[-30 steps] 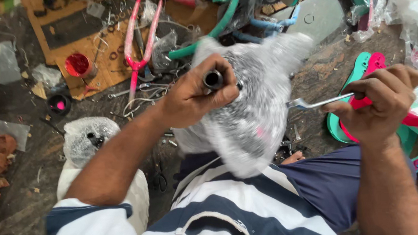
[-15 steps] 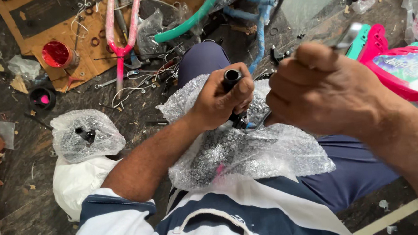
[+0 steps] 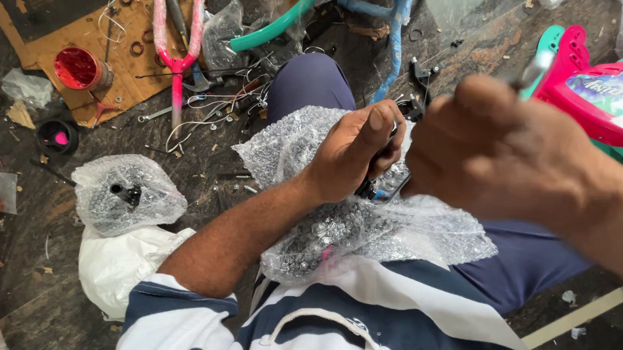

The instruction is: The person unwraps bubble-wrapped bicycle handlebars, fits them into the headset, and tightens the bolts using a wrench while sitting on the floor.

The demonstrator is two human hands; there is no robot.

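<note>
A bubble-wrapped bundle (image 3: pixel 371 236) lies across my lap. My left hand (image 3: pixel 356 148) grips a black tubular part (image 3: pixel 366 188) that sticks out of the wrap's top. My right hand (image 3: pixel 495 151) is close to the camera and blurred, just right of the left hand. Its fingers are closed around a thin silver metal tool (image 3: pixel 533 71), whose end shows above the knuckles. The tool's working end and where it meets the black part are hidden behind my hands.
A second bubble-wrapped bundle (image 3: pixel 128 192) rests on a white bag (image 3: pixel 117 263) to my left. Cardboard (image 3: pixel 135 70) holds a red tin (image 3: pixel 78 68), a pink fork (image 3: pixel 177 54) and loose wires. A green tube (image 3: pixel 275 29), blue frame (image 3: pixel 395 36) and pink plastic seat (image 3: pixel 591 89) lie ahead.
The bundle has come down from in front of me onto my lap. My right hand moved in from the right with the tool, up against the left hand.
</note>
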